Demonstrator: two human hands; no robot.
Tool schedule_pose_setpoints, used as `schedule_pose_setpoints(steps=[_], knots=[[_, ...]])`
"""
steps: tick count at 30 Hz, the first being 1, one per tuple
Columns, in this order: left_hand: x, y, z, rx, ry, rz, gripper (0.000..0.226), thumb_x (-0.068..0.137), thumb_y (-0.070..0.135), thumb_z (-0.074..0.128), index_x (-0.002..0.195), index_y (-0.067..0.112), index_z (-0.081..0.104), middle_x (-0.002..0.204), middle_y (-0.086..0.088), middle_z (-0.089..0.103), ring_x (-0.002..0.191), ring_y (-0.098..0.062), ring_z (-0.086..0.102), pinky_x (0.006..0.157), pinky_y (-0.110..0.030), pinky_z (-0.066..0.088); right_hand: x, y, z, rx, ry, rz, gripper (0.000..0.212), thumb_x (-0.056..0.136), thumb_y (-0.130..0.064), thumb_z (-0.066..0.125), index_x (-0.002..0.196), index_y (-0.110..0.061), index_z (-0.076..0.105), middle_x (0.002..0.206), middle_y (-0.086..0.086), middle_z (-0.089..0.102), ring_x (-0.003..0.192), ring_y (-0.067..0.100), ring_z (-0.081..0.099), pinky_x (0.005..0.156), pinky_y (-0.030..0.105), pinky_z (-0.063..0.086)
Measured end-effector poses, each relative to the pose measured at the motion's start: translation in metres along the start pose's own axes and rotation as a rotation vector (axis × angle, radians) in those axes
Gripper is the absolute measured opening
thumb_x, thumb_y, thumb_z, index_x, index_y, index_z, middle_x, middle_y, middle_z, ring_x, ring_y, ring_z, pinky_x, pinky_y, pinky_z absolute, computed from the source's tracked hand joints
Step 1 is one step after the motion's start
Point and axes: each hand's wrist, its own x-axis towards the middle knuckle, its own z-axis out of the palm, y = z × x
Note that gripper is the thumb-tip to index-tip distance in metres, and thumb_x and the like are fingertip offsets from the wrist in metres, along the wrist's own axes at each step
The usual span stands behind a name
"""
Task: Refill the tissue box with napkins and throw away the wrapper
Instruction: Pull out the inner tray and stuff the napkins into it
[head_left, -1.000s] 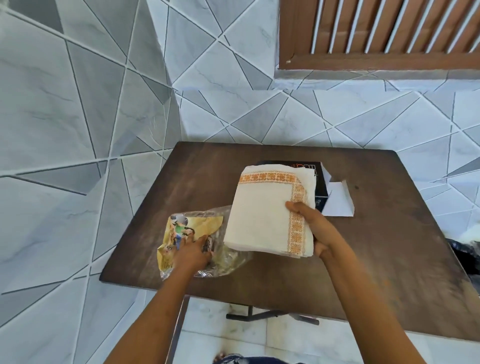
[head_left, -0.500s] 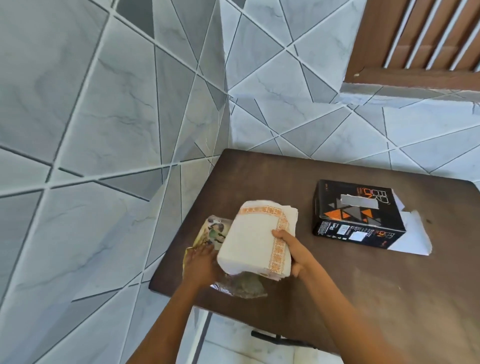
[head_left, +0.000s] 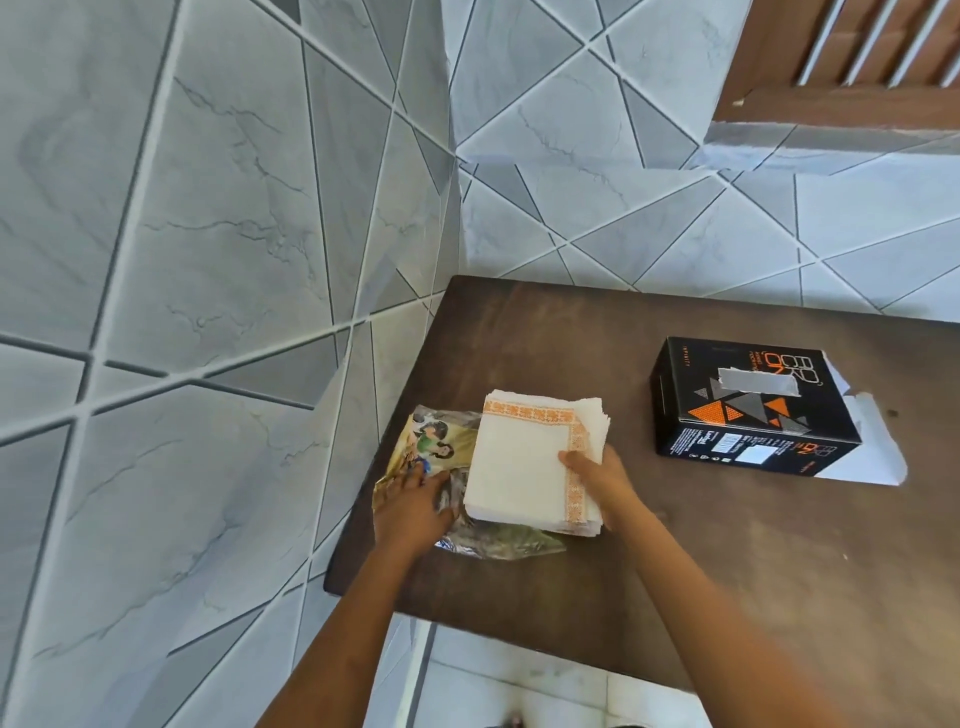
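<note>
A stack of white napkins (head_left: 519, 467) with an orange patterned border lies near the left front corner of the dark wooden table (head_left: 727, 545). My right hand (head_left: 597, 480) grips its right edge, thumb on top. Under and left of the stack lies a crumpled plastic wrapper (head_left: 431, 441) with yellow and green print. My left hand (head_left: 413, 506) rests flat on it, fingers spread. A black tissue box (head_left: 748, 410) with orange and grey triangles stands to the right, its white end flap (head_left: 867, 457) open.
Grey marble-patterned tiled walls meet in a corner just behind and left of the table. A brown slatted wooden shutter (head_left: 852, 57) sits at the top right. Light floor tiles (head_left: 493, 691) show below the table's front edge.
The view has swung left, so the tissue box now shows apart to the right of the napkins. The napkin stack has come down lower over the wrapper. Both hands keep their places.
</note>
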Motion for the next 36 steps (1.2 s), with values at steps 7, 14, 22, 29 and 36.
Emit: schedule_pose_setpoints(steps=[7, 14, 22, 29, 36], knots=[[-0.011, 0.016, -0.019, -0.243, 0.134, -0.037, 0.036, 0.090, 0.033, 0.047, 0.122, 0.022, 0.058, 0.131, -0.008, 0.057, 0.118, -0.027, 0.053, 0.095, -0.034, 0.043, -0.007, -0.012, -0.010, -0.543, 0.207, -0.143, 0.055, 0.084, -0.029, 0.063, 0.129, -0.006, 0.041, 0.127, 0.012, 0.056, 0.112, 0.030, 0.056, 0.092, 0.042, 0.048], [-0.005, 0.106, -0.055, -0.464, 0.248, 0.227, 0.032, 0.091, 0.032, 0.053, 0.121, 0.022, 0.057, 0.135, 0.000, 0.056, 0.121, -0.020, 0.053, 0.101, -0.031, 0.040, -0.039, -0.031, -0.059, -0.439, 0.341, -0.332, 0.020, 0.086, -0.021, 0.058, 0.103, -0.012, 0.063, 0.100, 0.001, 0.066, 0.091, 0.012, 0.058, 0.082, 0.027, 0.046], [-0.003, 0.225, -0.032, -0.487, 0.074, 0.434, 0.042, 0.090, 0.030, 0.055, 0.132, 0.025, 0.049, 0.141, 0.001, 0.050, 0.127, -0.019, 0.048, 0.104, -0.036, 0.041, -0.059, -0.047, -0.168, -0.439, 0.680, -0.392, 0.022, 0.087, -0.020, 0.056, 0.108, -0.014, 0.062, 0.108, 0.005, 0.069, 0.097, 0.019, 0.063, 0.083, 0.033, 0.049], [-0.005, 0.291, -0.023, -0.716, -0.142, 0.288, 0.066, 0.089, 0.029, 0.059, 0.145, 0.020, 0.027, 0.153, -0.006, 0.031, 0.135, -0.023, 0.040, 0.111, -0.040, 0.035, -0.034, -0.050, -0.248, -0.549, 0.537, -0.264, 0.060, 0.091, -0.030, 0.052, 0.141, -0.008, 0.028, 0.146, 0.010, 0.039, 0.134, 0.026, 0.038, 0.105, 0.038, 0.035], [-0.002, 0.317, -0.015, -0.852, -0.087, 0.151, 0.073, 0.081, 0.043, 0.064, 0.142, 0.017, 0.035, 0.156, -0.006, 0.020, 0.135, -0.019, 0.039, 0.113, -0.036, 0.032, -0.026, -0.021, -0.259, -0.725, 0.441, -0.405, 0.044, 0.088, -0.030, 0.053, 0.126, -0.011, 0.042, 0.124, 0.004, 0.056, 0.113, 0.024, 0.053, 0.086, 0.038, 0.047]])
